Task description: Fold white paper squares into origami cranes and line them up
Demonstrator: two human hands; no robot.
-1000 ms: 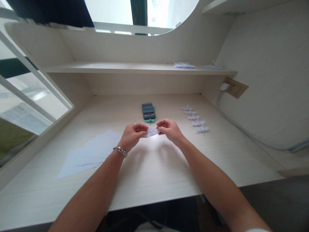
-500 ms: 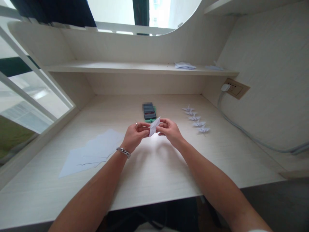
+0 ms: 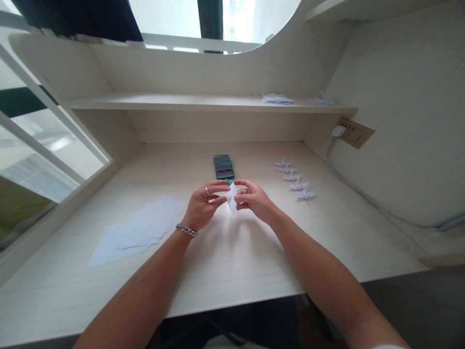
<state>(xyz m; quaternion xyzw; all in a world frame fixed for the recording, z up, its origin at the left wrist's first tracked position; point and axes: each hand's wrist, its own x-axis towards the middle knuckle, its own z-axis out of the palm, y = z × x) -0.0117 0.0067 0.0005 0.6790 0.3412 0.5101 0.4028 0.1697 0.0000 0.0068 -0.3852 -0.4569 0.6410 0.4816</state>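
A small folded piece of white paper (image 3: 232,198) stands on edge between my two hands, just above the pale wooden desk (image 3: 232,261). My left hand (image 3: 205,201), with a ring and a metal bracelet, pinches its left side with the fingertips. My right hand (image 3: 254,198) grips its right side, fingers curled round it. A row of several finished white paper cranes (image 3: 295,178) lies on the desk to the right of my right hand.
Loose white sheets (image 3: 138,230) are spread on the desk at my left. A phone on a green stand (image 3: 224,169) lies behind my hands. A shelf above holds a paper stack (image 3: 277,99). A cable (image 3: 366,196) runs from the wall socket (image 3: 353,131) along the right.
The folded paper has been turned from lying flat and wide between my hands to standing upright on edge. My hands have drawn slightly closer together.
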